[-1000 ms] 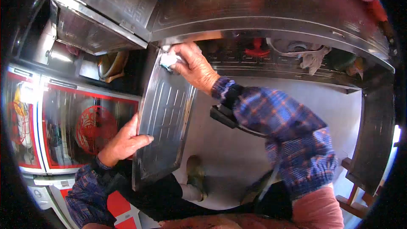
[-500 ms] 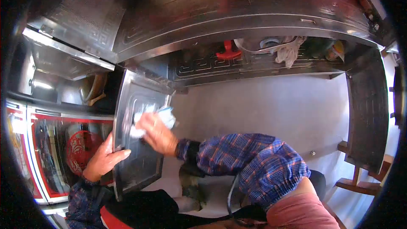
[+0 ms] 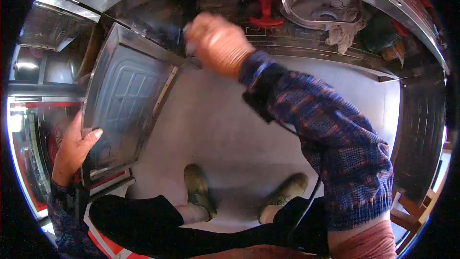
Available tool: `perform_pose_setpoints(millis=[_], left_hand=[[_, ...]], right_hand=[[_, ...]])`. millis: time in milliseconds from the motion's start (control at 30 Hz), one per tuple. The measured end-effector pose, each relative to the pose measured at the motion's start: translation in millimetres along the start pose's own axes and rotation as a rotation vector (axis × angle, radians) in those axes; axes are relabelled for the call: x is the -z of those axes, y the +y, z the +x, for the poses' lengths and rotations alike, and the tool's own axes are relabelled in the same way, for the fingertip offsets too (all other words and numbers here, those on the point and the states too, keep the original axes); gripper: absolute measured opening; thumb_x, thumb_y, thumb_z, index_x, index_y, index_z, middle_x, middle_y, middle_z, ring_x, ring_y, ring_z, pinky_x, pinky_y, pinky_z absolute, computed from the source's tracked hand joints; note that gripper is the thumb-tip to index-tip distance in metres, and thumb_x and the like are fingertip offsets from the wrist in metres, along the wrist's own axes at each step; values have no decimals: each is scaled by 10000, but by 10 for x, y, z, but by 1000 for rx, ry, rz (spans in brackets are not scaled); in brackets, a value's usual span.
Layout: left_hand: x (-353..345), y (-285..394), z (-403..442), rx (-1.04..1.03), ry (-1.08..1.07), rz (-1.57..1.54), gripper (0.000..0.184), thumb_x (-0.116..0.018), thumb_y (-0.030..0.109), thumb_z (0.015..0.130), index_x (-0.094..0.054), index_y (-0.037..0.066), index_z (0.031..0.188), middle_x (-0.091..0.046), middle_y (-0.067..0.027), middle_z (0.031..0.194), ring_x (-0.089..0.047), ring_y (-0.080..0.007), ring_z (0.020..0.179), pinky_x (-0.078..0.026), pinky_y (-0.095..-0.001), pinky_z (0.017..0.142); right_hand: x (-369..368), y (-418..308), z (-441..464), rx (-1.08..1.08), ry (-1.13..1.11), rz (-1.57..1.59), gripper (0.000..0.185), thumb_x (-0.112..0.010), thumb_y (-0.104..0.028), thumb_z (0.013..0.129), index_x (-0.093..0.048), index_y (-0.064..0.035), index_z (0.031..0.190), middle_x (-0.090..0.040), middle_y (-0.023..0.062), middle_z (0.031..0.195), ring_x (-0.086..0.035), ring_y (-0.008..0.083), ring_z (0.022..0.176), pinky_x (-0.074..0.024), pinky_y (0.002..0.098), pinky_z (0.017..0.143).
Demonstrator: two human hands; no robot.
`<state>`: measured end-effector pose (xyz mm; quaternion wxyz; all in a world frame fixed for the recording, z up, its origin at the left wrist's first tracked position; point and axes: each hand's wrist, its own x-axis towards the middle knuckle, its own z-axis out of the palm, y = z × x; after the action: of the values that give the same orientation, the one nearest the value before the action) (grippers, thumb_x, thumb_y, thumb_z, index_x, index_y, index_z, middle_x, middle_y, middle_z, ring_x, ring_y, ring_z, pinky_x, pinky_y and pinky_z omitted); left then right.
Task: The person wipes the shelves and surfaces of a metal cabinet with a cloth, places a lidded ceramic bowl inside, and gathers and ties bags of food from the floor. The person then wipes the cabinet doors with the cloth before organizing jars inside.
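My left hand (image 3: 74, 151) grips the outer edge of an open metal cabinet door (image 3: 125, 91), thumb on its inner face and fingers behind. My right hand (image 3: 216, 41), blurred by motion, is raised at the front of the cabinet interior, to the right of the door's hinge side. Its fingers are closed together; a small pale bit, possibly the white cloth, shows at the fingertips, mostly hidden by the hand.
Inside the cabinet are a red object (image 3: 266, 15), a metal basin (image 3: 320, 1) and a crumpled rag (image 3: 344, 37). Another open door (image 3: 421, 129) stands at the right. Below, two shoes (image 3: 197, 187) rest on the grey floor. Red-framed glass panels line the left.
My right hand has moved off the door's inner face, up and right to the cabinet opening. My left hand keeps hold of the door edge. The view has shifted, showing more of the interior and both shoes.
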<state>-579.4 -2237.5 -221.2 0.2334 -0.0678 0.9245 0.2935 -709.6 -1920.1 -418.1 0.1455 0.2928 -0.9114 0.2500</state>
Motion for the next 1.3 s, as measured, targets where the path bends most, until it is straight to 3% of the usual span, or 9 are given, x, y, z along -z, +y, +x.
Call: perform_pose_setpoints(millis=[167,300,400,500,600,800,967,1033,1300], left_hand=[[-10,76,-8,-187,271,183,534,-581,6,903,-404,2,1407,-560,-73,1191,-548,-150,1073,-438,-300,942],[-276,551,-173,-451,676,383,394,-613,-38,827,-558,7,1215,-585,-68,989,-575,-183,870,-468,-308,803],[-773,1159,-158,-649,280,457,263,-682,9,763,-625,7,1020,-613,-108,858,-603,-241,799,-487,-334,756],[-1269,1514,311,-717,-7,247,243,-682,70,849,-606,10,1072,-627,-114,853,-629,-192,769,-498,-300,662],[-1701,1665,1101,-630,-231,-144,365,-589,238,970,-510,27,1258,-633,-74,1086,-617,-149,969,-509,-283,824],[-2297,2313,1879,-398,-264,-709,456,-635,352,933,-516,29,1232,-617,-130,1131,-619,-238,995,-512,-360,852],[-2466,2289,2370,-404,-475,-1027,243,-675,168,886,-557,69,1074,-614,-122,1081,-625,-244,954,-506,-399,870],[-2471,2301,2549,-357,-499,-1095,183,-640,74,877,-576,73,1049,-631,-92,1045,-631,-248,937,-516,-403,850],[-2455,2374,2804,-193,-470,-679,157,-600,100,828,-610,28,967,-660,-116,1032,-625,-214,889,-485,-314,678]], right_hand=[[-648,982,-137,51,340,-263,395,-572,-80,833,-587,-216,1204,-565,46,1247,-556,273,1149,-478,383,961],[-390,801,-546,30,102,41,456,-583,-80,810,-576,-219,1245,-553,7,1269,-549,269,1126,-480,398,949],[180,847,-1006,212,49,3,480,-611,-19,749,-616,-204,1192,-557,31,1253,-560,289,1056,-485,414,921],[559,1124,-1525,48,94,-111,471,-571,-26,776,-618,-194,1214,-545,92,1264,-554,340,1064,-495,438,922],[929,1290,-2024,-130,137,-134,502,-562,18,760,-617,-189,1214,-551,111,1225,-542,343,1077,-473,442,937],[862,1072,-2880,-388,238,-19,482,-566,68,714,-642,-161,1131,-559,114,1104,-535,343,1022,-466,449,873],[746,734,-3809,-589,110,41,375,-576,7,755,-687,-191,1053,-576,105,1109,-533,350,998,-471,453,852],[872,664,-3947,-776,-213,-115,364,-666,-92,731,-678,-197,1080,-538,111,1164,-502,344,1061,-448,460,888],[1446,1223,-2801,-619,449,453,336,-614,-108,868,-561,-77,1199,-562,208,1174,-551,369,1105,-458,429,942]])
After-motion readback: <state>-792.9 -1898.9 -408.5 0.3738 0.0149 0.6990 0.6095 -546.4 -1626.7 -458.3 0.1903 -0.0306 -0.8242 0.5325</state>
